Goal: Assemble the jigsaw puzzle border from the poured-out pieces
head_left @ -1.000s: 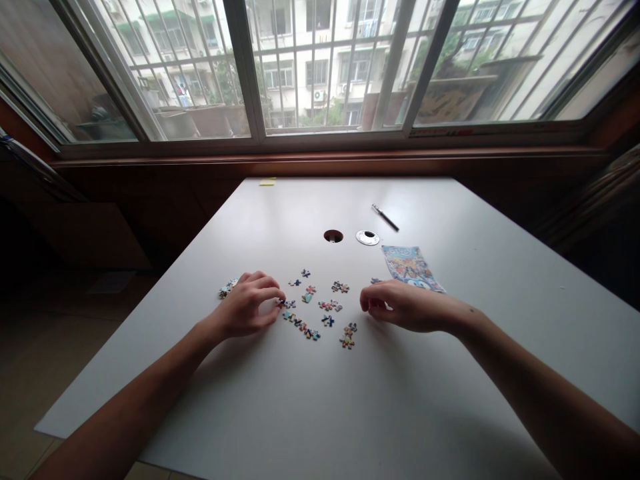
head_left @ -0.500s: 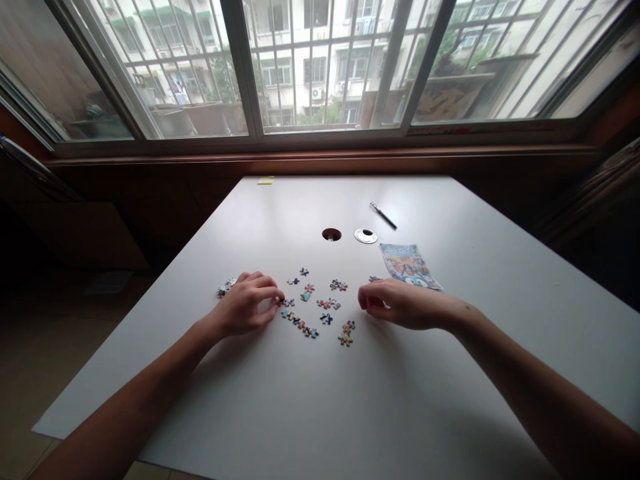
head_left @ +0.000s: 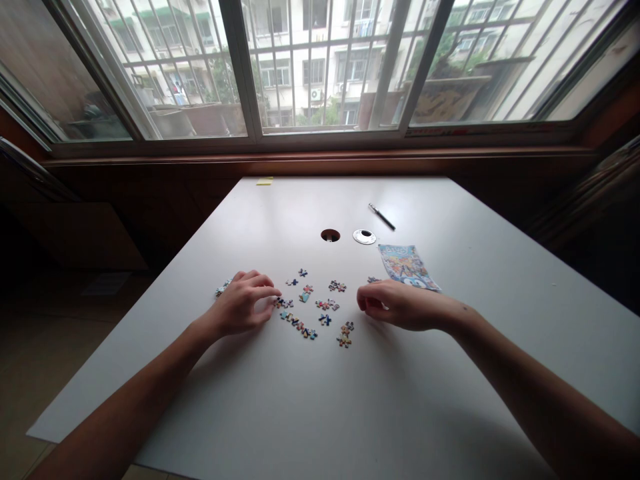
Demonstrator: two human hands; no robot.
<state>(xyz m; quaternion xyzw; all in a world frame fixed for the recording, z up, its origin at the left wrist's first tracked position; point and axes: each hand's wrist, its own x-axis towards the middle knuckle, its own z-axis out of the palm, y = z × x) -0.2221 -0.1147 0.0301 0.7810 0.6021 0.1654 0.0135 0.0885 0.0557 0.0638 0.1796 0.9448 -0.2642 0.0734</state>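
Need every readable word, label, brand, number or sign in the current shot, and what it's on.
No text is legible.
Picture sheet: what looks like a title along its far edge, too small and blurred to read.
Round silver cover: faint marks, too small to tell if they are text.
Window frame: reddish marks at lower right, too blurred to read.
Puzzle pieces, pen: nothing readable.

Homelike room, barred window [head_left: 320, 45], flats [head_left: 296, 57] outside, white table [head_left: 300, 400]

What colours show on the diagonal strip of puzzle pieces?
The strip is multicoloured, with blue, dark and yellowish patches; the head view shows it best.
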